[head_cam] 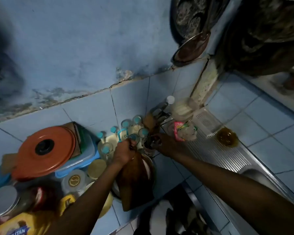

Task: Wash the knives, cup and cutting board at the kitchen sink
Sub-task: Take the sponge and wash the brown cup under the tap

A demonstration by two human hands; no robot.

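Blue-tiled counter — left hand gripping cutting board, right hand's grip unclear.

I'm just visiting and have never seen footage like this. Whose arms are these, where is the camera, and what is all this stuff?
There is no machine here: these are a person's two bare arms, filmed by one wide-angle camera worn on the head, looking down at a blue-tiled kitchen counter. That is why the walls look bent.

The left hand grips the top of a brown wooden cutting board, which stands tilted over a plate. The right hand reaches to a dark utensil holder; what its fingers hold is too dim to tell.

Behind them stand upturned drinking glasses. At left lies an orange lid on plastic boxes, with jars in front. At right runs the ribbed metal drainboard of the sink.
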